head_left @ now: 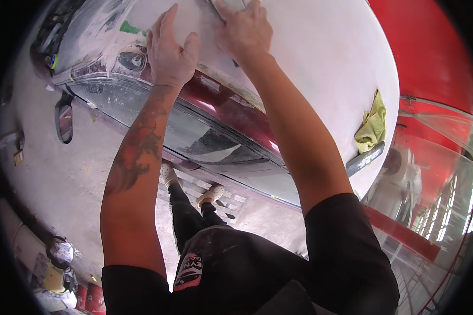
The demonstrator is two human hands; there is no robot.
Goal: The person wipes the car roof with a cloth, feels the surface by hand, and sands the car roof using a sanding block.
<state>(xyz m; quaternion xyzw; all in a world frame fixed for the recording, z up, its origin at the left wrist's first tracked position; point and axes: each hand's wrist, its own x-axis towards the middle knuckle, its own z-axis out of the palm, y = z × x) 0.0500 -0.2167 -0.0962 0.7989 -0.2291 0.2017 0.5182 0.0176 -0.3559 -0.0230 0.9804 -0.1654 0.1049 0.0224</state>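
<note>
A car roof (320, 63), coated in a pale, dusty layer, stretches out under my hands. Along its side runs a strip of bare dark red paint (210, 92) above the windows. My left hand (172, 52) is over the near edge of the roof, fingers apart and holding nothing. To its right and a little farther off, my right hand (245, 30) is closed over a flat grey block (214, 8) pressed to the roof. The picture's upper edge cuts off part of that block, so its exact kind is hidden.
A crumpled yellow-green cloth (372, 124) lies near the roof's right end, beside a dark grey bar (365, 159). Green tape (131, 28) sticks to the car left of my hands. A side mirror (64, 119) juts out. Planks (228, 202) lie under my feet; clear sheeting (436, 184) hangs at right.
</note>
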